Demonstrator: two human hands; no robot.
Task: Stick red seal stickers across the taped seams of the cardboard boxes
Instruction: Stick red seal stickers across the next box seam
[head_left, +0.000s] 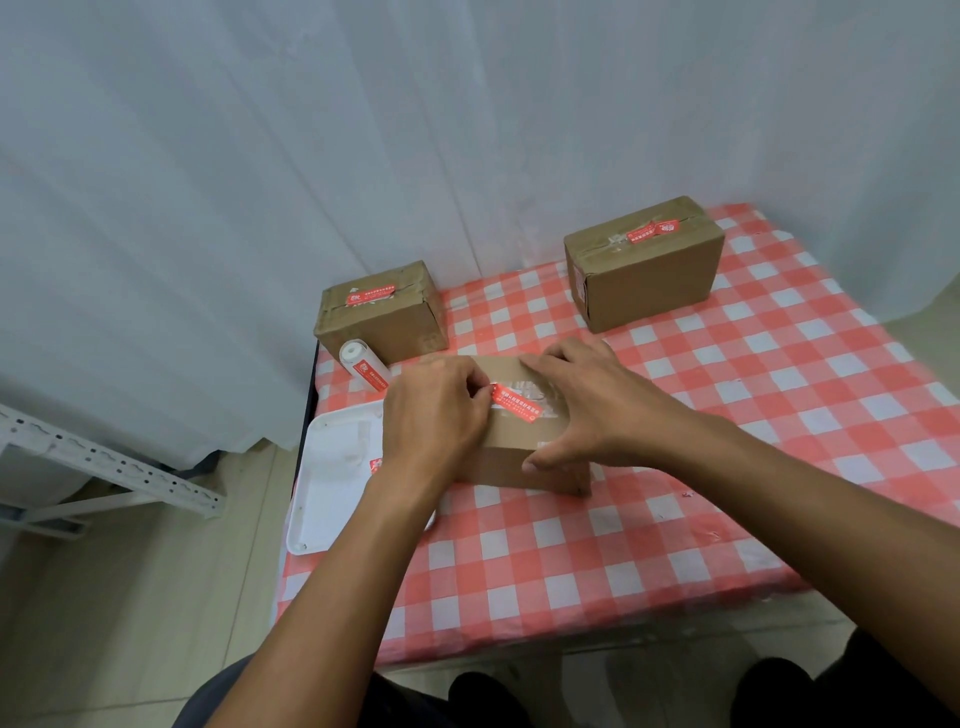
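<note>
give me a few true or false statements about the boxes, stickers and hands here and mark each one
1. Three cardboard boxes sit on the checked tablecloth. True.
2. The far right box has no sticker on its top. False: a red seal sticker lies on its taped top.
3. The left hand pinches one end of the red sticker on the near box. True.
4. The right hand holds the sticker roll. False: it rests on the near box; the roll lies on the cloth by the far left box.
5. The white tray is right of the near box. False: it is on its left.
</note>
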